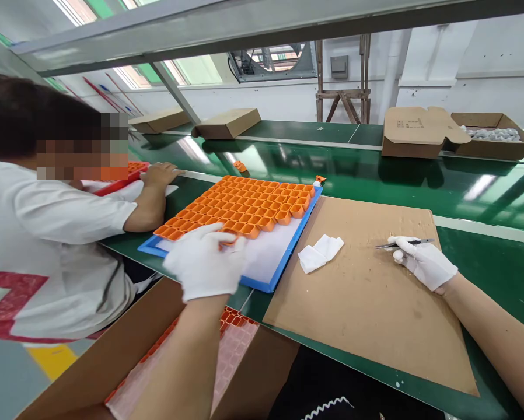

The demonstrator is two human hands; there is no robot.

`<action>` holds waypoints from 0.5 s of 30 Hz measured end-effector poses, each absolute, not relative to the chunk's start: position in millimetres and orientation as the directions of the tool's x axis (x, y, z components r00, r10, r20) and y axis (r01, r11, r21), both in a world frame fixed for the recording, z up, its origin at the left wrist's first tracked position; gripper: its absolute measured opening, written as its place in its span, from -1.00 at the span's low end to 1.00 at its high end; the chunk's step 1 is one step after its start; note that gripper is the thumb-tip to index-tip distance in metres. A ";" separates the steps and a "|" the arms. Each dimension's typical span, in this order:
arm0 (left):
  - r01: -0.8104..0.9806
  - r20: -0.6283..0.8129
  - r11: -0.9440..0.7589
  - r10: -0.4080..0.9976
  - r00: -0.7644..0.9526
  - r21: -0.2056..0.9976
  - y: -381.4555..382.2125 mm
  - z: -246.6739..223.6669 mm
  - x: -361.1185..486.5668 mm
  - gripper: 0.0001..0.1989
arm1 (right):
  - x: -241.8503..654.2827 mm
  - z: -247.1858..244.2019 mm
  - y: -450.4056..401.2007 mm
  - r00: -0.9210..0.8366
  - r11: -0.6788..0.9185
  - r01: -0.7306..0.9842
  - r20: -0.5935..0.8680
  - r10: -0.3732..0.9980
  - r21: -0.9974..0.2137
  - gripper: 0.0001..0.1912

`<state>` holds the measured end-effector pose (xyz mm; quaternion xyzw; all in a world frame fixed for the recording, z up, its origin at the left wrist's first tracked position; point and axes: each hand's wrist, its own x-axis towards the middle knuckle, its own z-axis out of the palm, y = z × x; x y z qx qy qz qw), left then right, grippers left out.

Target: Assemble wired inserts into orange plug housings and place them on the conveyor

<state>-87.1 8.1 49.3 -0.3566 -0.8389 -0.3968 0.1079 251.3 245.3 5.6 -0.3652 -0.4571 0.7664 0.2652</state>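
Note:
My left hand point(207, 259), in a white glove, is at the near edge of a blue-rimmed tray point(294, 242). Rows of small square orange cups point(244, 204) fill most of that tray, over a white sheet. My left fingers are curled around one orange cup point(226, 245), partly hidden by the glove. Over a brown cardboard sheet point(353, 326), my gloved right hand point(422, 262) is closed on a slim, dark, pointed tool point(413, 242); its exact kind is unclear. A crumpled white cloth or paper point(321, 252) lies on the cardboard between both hands.
A co-worker point(52, 233) sits close on the left by a red tray point(133, 169). Below the table edge stands an open carton point(262, 364) holding more orange pieces. Cardboard boxes point(411, 137) line the far side of the green table. A metal beam point(244, 29) crosses overhead.

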 end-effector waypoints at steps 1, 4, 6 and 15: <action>0.731 0.517 0.382 0.526 -0.675 0.566 21.0 51.0 -66.9 -0.79 | 251.5 6.0 245.9 -0.597 -0.444 -0.075 -0.317 0.737 -0.893 -0.54; 0.770 0.439 0.094 0.775 -0.454 0.631 65.4 49.7 2.8 -0.79 | 251.2 5.7 247.8 -0.605 -0.460 -0.124 -0.300 0.737 -0.879 -0.57; 0.723 0.375 0.016 0.847 -0.377 0.691 93.0 44.2 41.9 -0.84 | 249.5 4.1 247.2 -0.532 -0.436 -0.215 -0.269 0.803 -0.874 -0.54; 0.440 0.180 0.001 0.912 -0.368 0.898 159.2 3.8 71.4 -0.55 | 241.3 -5.2 224.3 -0.203 -0.014 -0.135 0.013 0.979 -0.991 -0.43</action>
